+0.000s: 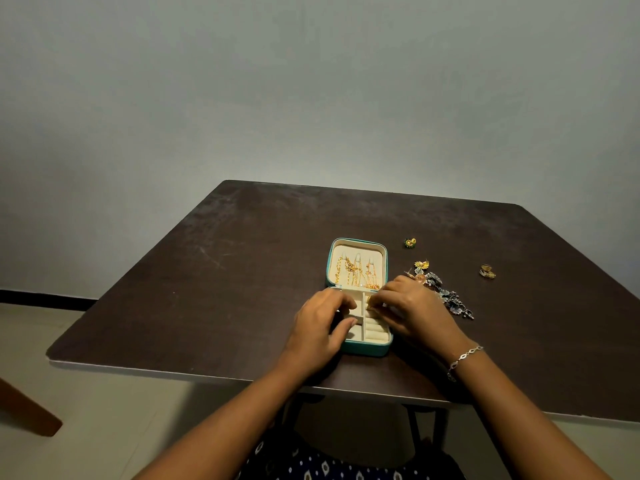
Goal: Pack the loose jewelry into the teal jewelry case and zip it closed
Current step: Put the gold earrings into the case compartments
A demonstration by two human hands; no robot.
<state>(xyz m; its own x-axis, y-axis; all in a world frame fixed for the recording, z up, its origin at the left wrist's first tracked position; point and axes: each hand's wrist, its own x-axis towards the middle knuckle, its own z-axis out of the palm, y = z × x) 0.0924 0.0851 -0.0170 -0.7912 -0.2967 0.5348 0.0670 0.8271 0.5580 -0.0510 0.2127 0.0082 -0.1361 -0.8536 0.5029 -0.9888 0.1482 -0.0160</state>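
Observation:
The teal jewelry case [367,349] lies open on the dark table, its cream lid [356,252] laid back with gold chains [356,273] hanging in it. My left hand [320,323] rests on the case's left compartments, fingers curled. My right hand [412,311] hovers over the right compartments, its fingertips pinched on a small gold piece [371,301]. Loose jewelry lies to the right: a dark silver necklace [452,301], a yellow flower earring [421,264], a green-gold stud [410,242] and a gold ring [487,271].
The dark table [242,271] stands against a pale wall, its near edge just in front of my lap. A wooden furniture leg [27,410] shows at the lower left on the floor. A silver bracelet [462,360] is on my right wrist.

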